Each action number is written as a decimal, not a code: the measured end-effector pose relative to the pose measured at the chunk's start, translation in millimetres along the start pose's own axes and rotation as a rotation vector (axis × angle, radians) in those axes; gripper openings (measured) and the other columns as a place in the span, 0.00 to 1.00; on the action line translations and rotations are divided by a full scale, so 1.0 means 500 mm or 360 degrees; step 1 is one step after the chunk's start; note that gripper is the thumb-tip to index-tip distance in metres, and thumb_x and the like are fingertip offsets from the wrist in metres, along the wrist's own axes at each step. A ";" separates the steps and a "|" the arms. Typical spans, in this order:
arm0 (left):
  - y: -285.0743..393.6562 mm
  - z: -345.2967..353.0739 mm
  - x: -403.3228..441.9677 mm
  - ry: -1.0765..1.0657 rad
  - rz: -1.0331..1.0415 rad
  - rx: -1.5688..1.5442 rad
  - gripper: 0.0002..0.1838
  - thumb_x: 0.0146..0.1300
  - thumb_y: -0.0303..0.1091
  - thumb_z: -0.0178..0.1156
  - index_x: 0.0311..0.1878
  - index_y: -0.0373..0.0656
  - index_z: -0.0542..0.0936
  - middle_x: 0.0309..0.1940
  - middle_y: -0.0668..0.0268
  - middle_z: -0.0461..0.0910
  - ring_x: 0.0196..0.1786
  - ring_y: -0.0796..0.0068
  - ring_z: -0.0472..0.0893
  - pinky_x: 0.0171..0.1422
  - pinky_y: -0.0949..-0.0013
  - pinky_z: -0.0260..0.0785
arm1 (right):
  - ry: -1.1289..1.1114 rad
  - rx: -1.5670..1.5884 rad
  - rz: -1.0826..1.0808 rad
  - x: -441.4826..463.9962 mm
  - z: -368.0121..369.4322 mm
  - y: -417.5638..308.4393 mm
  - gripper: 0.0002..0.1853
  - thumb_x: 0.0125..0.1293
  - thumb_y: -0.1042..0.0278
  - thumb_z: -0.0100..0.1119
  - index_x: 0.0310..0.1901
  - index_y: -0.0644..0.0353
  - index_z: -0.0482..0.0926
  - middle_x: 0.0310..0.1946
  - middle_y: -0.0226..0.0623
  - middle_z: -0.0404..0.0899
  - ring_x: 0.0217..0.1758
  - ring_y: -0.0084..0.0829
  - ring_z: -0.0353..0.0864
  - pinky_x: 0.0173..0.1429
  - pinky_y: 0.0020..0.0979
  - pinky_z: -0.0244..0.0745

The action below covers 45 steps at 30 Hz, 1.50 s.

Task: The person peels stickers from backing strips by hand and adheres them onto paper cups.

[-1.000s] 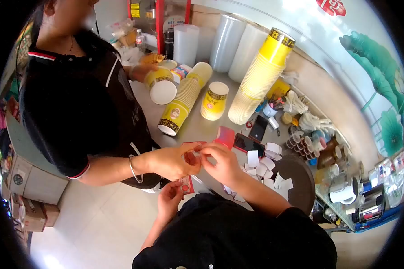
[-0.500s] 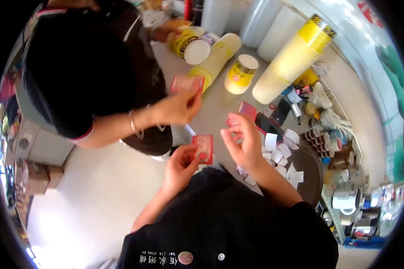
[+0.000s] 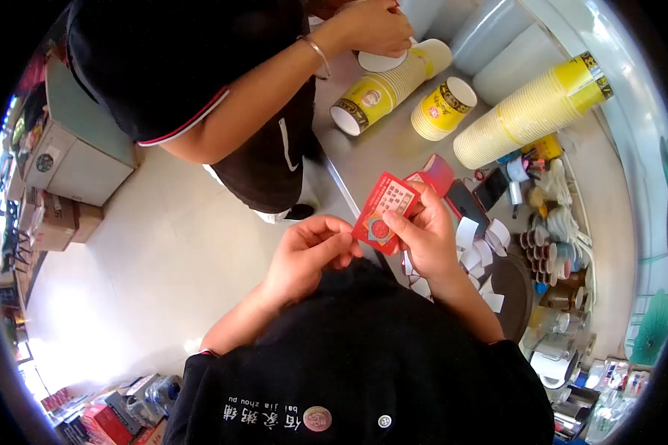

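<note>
A red card (image 3: pixel 383 211) with printed characters and a round coloured emblem is held in front of my chest. My right hand (image 3: pixel 429 236) is closed on its right side, thumb across the face. My left hand (image 3: pixel 312 256) has its fingers curled, with thumb and forefinger pinched at the card's lower left corner; the exact grip is partly hidden. Just beyond the card, a red and pink stack (image 3: pixel 436 173) lies on the metal table (image 3: pixel 349 159). Several curved white paper pieces (image 3: pixel 473 252) lie loose beside my right hand.
Across the table, a co-worker's hand (image 3: pixel 375 30) is over a paper cup. Yellow cup stacks lie at the left (image 3: pixel 390 87) and right (image 3: pixel 531 111), with a short upright stack (image 3: pixel 444 109) between. Dark phones (image 3: pixel 467 204) and a cluttered shelf (image 3: pixel 557 252) are at the right.
The red card has passed from my left hand to my right, which was open before. The co-worker's hand has drawn back towards the cups, and the whole view has shifted.
</note>
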<state>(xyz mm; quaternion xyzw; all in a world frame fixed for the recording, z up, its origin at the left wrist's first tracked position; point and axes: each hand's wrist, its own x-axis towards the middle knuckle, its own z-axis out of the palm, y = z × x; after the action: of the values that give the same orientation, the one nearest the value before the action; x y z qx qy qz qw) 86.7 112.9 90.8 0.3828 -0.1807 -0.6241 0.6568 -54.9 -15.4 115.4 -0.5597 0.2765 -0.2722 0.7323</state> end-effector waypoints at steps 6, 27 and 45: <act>-0.003 0.002 -0.010 0.0108 -0.0012 -0.0078 0.03 0.61 0.27 0.56 0.36 0.39 0.75 0.27 0.65 0.78 0.27 0.80 0.74 0.32 0.79 0.66 | -0.0058 -0.0039 -0.0008 -0.008 0.001 0.000 0.18 0.60 0.76 0.58 0.49 0.64 0.64 0.36 0.35 0.78 0.29 0.19 0.78 0.25 0.18 0.71; -0.047 0.041 0.003 0.0222 0.0536 0.1053 0.03 0.55 0.20 0.59 0.33 0.35 0.77 0.31 0.69 0.77 0.32 0.85 0.73 0.35 0.81 0.64 | -0.0279 -0.0636 -0.0553 -0.051 -0.014 0.022 0.06 0.55 0.81 0.60 0.35 0.70 0.78 0.36 0.40 0.78 0.33 0.25 0.80 0.36 0.22 0.77; -0.230 -0.014 0.204 -0.0296 -0.0622 0.0606 0.09 0.56 0.32 0.58 0.36 0.36 0.79 0.32 0.63 0.80 0.34 0.77 0.77 0.38 0.74 0.69 | 0.1008 -0.0561 -0.0791 -0.023 -0.191 -0.049 0.07 0.57 0.85 0.55 0.36 0.65 0.76 0.24 0.30 0.77 0.24 0.15 0.74 0.26 0.15 0.65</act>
<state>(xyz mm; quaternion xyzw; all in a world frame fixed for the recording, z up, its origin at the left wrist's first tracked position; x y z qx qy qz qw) 29.0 25.4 -21.9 0.4678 -0.2768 -0.7261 0.4211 -133.1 -76.8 119.1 -0.6145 0.3866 -0.5469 0.4169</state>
